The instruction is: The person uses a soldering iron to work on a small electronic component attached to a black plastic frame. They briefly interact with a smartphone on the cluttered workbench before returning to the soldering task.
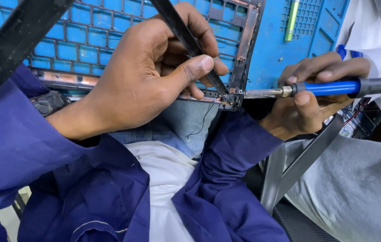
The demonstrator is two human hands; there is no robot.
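Observation:
A blue plastic frame with a grid of ribs (92, 27) rests on my lap, its dark metal-edged corner (234, 99) toward me. My left hand (150, 67) pinches black tweezers (190, 42) whose tips press at that corner. My right hand (316, 96) grips a soldering iron with a blue handle (329, 86); its metal tip (262, 92) touches the same corner from the right. A thin black wire (201, 123) dangles from the corner.
A second blue perforated panel (284, 40) with a green pen-like stick (292, 20) lies behind. A black bar (15, 40) crosses the upper left. Grey straps (298, 161) and grey cloth (360, 188) are at right; a wristwatch (49, 103) is on my left wrist.

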